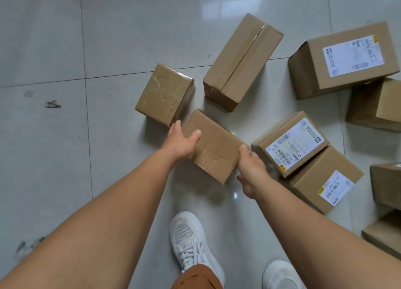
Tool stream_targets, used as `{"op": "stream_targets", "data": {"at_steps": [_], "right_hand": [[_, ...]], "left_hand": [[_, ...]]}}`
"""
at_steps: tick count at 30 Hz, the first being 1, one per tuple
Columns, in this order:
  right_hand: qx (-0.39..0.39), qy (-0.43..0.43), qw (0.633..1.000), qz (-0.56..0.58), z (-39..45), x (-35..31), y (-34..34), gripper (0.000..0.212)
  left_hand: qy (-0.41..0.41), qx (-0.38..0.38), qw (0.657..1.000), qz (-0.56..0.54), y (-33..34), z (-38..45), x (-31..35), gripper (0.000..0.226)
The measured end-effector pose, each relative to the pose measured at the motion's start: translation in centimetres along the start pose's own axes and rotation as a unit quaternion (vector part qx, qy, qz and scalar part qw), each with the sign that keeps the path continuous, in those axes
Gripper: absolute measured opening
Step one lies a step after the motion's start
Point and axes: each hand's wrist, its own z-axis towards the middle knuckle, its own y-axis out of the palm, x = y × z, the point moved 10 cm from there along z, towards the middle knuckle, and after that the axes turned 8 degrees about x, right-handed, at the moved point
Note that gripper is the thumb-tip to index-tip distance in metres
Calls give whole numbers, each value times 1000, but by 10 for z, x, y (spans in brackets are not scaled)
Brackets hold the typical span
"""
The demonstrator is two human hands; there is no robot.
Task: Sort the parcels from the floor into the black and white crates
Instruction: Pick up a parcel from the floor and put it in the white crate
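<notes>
A plain brown cardboard parcel (pixel 213 146) lies on the tiled floor in the middle of the head view. My left hand (pixel 181 140) presses its left end, thumb over the top. My right hand (pixel 251 169) grips its right end. Around it lie more parcels: a small taped box (pixel 163 93) at the upper left, a long box (pixel 242 58) behind, a labelled box (pixel 290 143) touching my right hand's side, and another labelled one (pixel 323 180) below that. No crate is in view.
More boxes lie at the right: a large labelled one (pixel 342 61), one below it (pixel 375 104), and two cut off by the frame's edge (pixel 388 184). My white shoes (pixel 193 241) stand just below the held parcel. Bare tiles (pixel 65 136) stretch to the left.
</notes>
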Motion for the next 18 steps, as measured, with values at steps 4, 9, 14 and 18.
{"op": "stream_targets", "data": {"at_steps": [4, 9, 14, 18], "right_hand": [[-18, 10, 999, 45, 3, -2, 7, 56], [-7, 9, 997, 76, -19, -6, -7, 47], [-8, 1, 996, 92, -74, -23, -39, 33], [-5, -14, 995, 96, -133, -50, -73, 32]], "left_hand": [[-18, -13, 1000, 9, 10, 6, -6, 80], [-24, 7, 999, -45, -1, -22, -1, 67], [-37, 68, 992, -97, -39, -76, 10, 55], [-37, 107, 982, -152, -75, -136, 36, 55]]}}
